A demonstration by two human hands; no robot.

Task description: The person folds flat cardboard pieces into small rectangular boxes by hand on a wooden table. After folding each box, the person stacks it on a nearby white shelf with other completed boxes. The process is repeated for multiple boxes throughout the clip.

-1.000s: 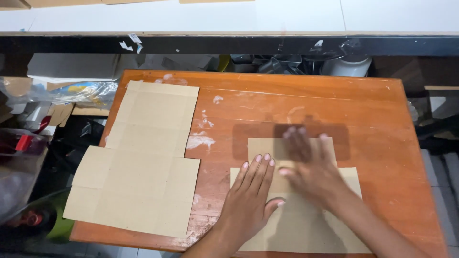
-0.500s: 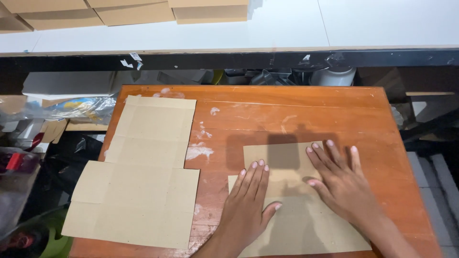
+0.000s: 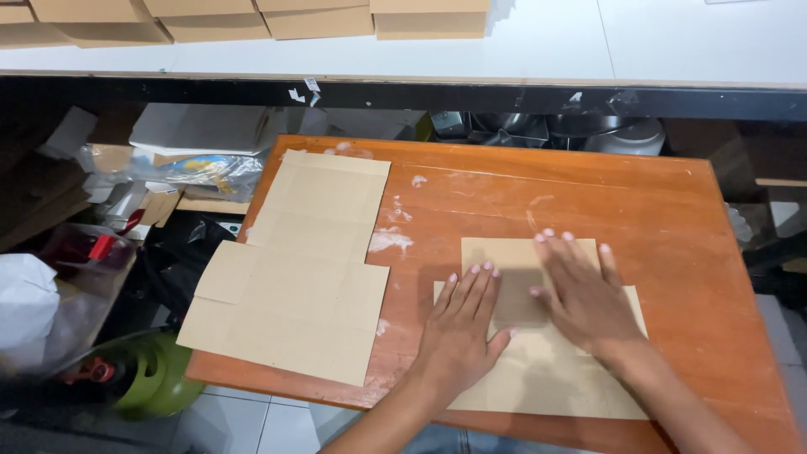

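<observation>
A folded brown cardboard piece [image 3: 538, 370] lies on the near right part of an orange-brown wooden table [image 3: 588, 202]. My left hand [image 3: 461, 332] presses flat on its left edge, fingers together and pointing away from me. My right hand [image 3: 584, 294] lies flat on the upper flap of the same piece, fingers spread. Neither hand grips anything. A larger flat cardboard cutout [image 3: 298, 269], unfolded and creased, lies on the table's left side, apart from both hands.
White smears mark the tabletop [image 3: 388, 241]. Stacked cardboard boxes [image 3: 261, 18] sit on a white counter beyond. Left of the table are plastic bags [image 3: 202, 172], a white bag [image 3: 25, 303] and a green gas cylinder [image 3: 160, 378] on the tiled floor. Metal pots [image 3: 588, 130] are behind.
My right hand has slid to the right across the folded cardboard and then back toward the upper flap. The left hand stays pressed in place. The view has tilted up.
</observation>
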